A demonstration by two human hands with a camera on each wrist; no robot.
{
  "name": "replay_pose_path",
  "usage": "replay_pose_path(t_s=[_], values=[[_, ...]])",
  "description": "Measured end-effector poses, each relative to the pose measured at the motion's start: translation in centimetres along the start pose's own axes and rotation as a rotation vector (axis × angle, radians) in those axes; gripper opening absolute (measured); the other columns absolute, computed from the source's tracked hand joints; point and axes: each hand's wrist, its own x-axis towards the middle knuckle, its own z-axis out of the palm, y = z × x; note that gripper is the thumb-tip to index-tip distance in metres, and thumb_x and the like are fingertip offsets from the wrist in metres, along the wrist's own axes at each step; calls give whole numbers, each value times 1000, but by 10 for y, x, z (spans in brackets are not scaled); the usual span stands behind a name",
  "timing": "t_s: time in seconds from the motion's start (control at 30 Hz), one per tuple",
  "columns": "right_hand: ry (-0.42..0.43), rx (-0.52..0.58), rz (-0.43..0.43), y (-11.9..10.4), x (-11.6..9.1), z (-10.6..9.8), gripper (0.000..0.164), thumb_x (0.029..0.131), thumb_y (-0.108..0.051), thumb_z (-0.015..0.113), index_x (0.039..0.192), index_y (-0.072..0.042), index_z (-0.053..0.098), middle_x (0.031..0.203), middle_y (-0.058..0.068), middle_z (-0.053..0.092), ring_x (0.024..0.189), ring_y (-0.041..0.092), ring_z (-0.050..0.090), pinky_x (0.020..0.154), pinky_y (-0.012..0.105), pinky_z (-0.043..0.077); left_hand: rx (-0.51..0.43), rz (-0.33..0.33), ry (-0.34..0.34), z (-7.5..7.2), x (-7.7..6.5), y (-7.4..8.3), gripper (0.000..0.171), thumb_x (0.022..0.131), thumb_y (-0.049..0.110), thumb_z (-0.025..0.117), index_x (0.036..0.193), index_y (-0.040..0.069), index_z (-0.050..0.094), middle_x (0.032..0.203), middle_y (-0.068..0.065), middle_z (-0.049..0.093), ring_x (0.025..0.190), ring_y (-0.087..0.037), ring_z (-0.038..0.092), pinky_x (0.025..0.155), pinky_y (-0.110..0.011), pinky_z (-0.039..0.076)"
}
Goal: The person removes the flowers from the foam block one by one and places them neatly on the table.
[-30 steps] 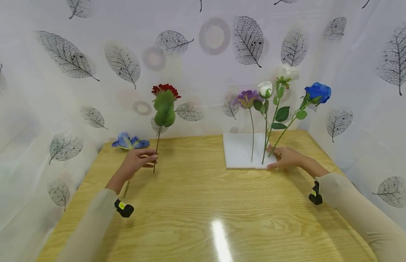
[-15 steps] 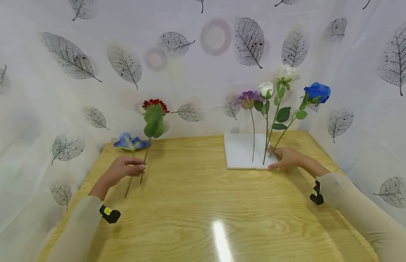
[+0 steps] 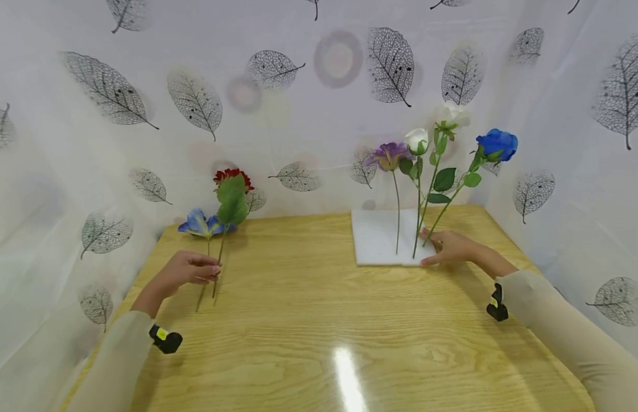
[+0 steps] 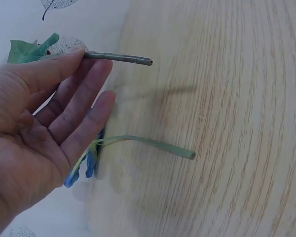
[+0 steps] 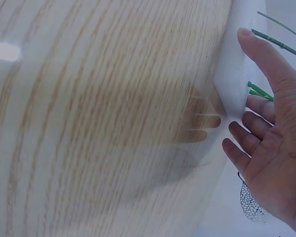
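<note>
My left hand [image 3: 185,272] pinches the stem of a red flower [image 3: 233,197] between thumb and fingertips, its bloom up and leaning slightly right. In the left wrist view that stem's end [image 4: 138,59] sticks out past the fingertips, above the table. Just beyond, a blue-violet flower [image 3: 199,223] lies on the table, its stem [image 4: 167,147] pointing toward me. My right hand [image 3: 452,249] holds the right corner of a white foam board [image 3: 372,237], thumb on the near edge, index finger at the right side. The other fingers are loosely bent.
Upright in the board stand a purple flower [image 3: 389,155], a white rosebud [image 3: 417,141], a larger white flower [image 3: 452,116] and a blue rose [image 3: 498,145] tilting right. A leaf-print curtain [image 3: 308,114] surrounds the wooden table [image 3: 298,320].
My left hand has carried the red flower left, down and nearer me, so it now hangs in front of the blue-violet flower. The right hand keeps its place on the foam board.
</note>
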Motion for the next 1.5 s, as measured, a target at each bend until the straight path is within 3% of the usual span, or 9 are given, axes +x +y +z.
replay_pose_path(t_s=[0.4,1.1,1.5], values=[[2,-13,-6,-1,1,-1,84,81,-40,86,140,10,54,148,29,46,134,52,47,107,61,46,-4,-65,-19,4,1,-6,50,101,20,65,136,-16,55,119,-22,72,97,-19,75,89,-42,62],[3,-24,-3,-1,1,-1,82,81,-40,85,140,8,55,146,30,49,128,52,54,101,59,50,-21,-187,-40,4,-3,-21,43,98,13,68,129,-16,61,102,-7,78,86,-13,75,78,-33,64],[-9,-26,0,0,0,-1,84,82,-40,85,142,8,52,147,29,48,130,52,52,103,59,49,-7,-240,-81,1,-3,-13,38,99,12,67,126,-14,63,92,-3,77,79,-12,74,74,-32,64]])
